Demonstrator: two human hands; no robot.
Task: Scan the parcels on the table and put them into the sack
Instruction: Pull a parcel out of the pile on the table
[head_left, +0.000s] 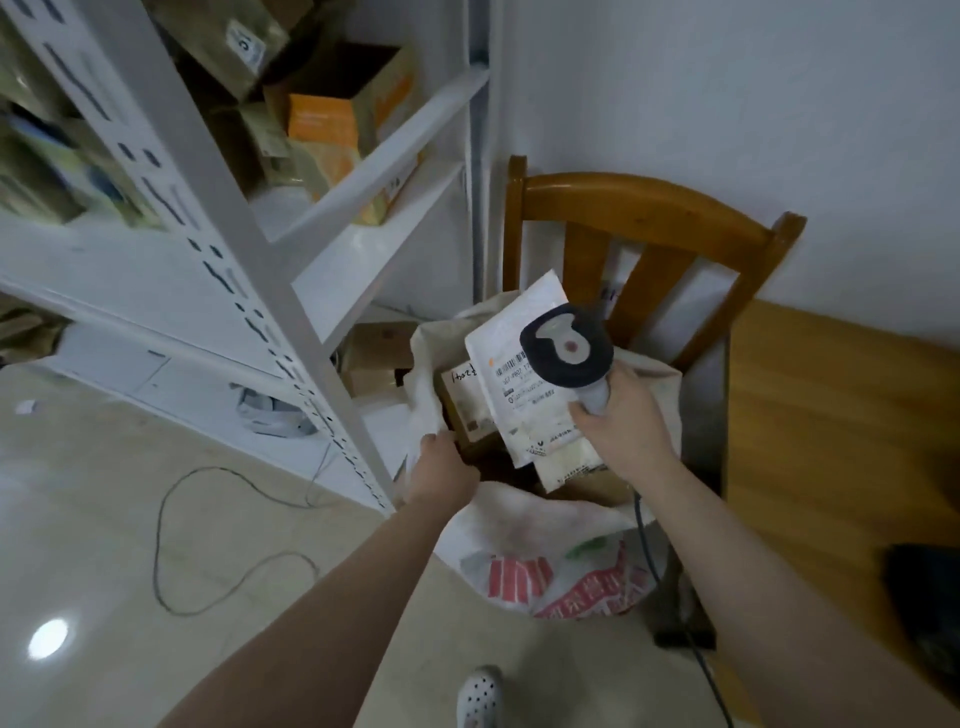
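Gripping the sack (519, 530) rim, your left hand (441, 467) has its fingers curled over the cloth at the left edge of the mouth. Your right hand (618, 421) is wrapped tight round the scanner (566, 348) handle, head just above the white parcel (511, 332), which stands tilted inside the sack beside a brown box (462, 400)

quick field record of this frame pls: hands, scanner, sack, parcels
left hand: grips the sack rim, holding it open
right hand: grips the barcode scanner handle, over the sack mouth
sack: white with red print, open, in front of a wooden chair
parcels in sack: white mailer with label, sticking up; brown box beside it
table: wooden, right of sack
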